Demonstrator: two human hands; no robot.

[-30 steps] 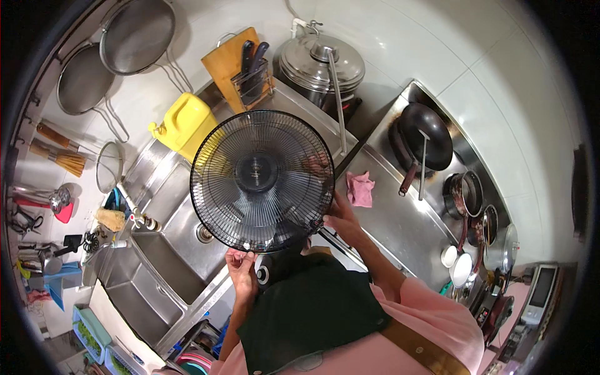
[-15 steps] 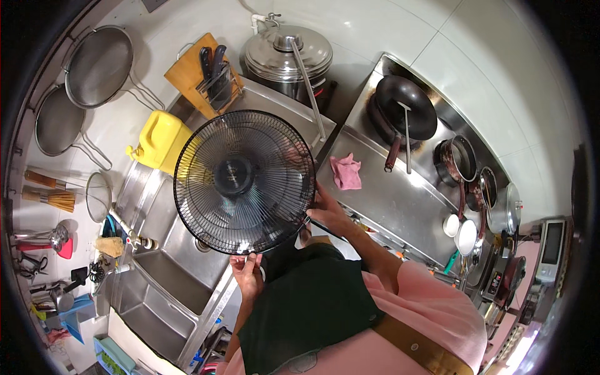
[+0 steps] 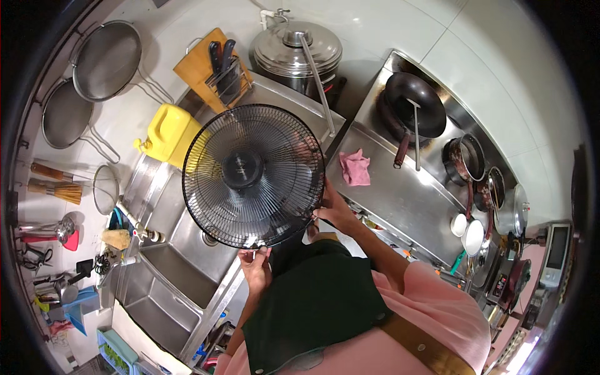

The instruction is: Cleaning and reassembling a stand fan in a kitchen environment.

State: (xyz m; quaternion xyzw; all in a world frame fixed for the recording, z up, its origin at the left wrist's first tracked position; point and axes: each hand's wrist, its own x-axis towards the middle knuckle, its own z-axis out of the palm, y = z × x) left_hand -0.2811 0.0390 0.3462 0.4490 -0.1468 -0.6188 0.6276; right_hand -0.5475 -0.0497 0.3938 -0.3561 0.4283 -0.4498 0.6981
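Observation:
A round black electric fan [image 3: 242, 170], its wire cage facing up at me, is held in front of my body over the sink side. At its lower rim my left hand [image 3: 255, 265] grips the cage edge between thumb and fingers. My right hand [image 3: 333, 211] is closed around the right rim, its fingers partly hidden behind the cage. The fan's blades show faintly through the wires. Whatever lies beneath the fan is mostly covered.
Below the fan lies a steel sink [image 3: 178, 275]; a yellow jug [image 3: 167, 132] stands behind it. A knife rack [image 3: 227, 81] and lidded steel pot [image 3: 297, 53] are at the back. To the right are a pink cloth [image 3: 355, 167], a wok [image 3: 431, 119] and saucepans [image 3: 467, 159].
The whole view has shifted slightly, so the surroundings sit a little farther right. Both hands keep their hold on the fan, which has barely moved relative to the counter.

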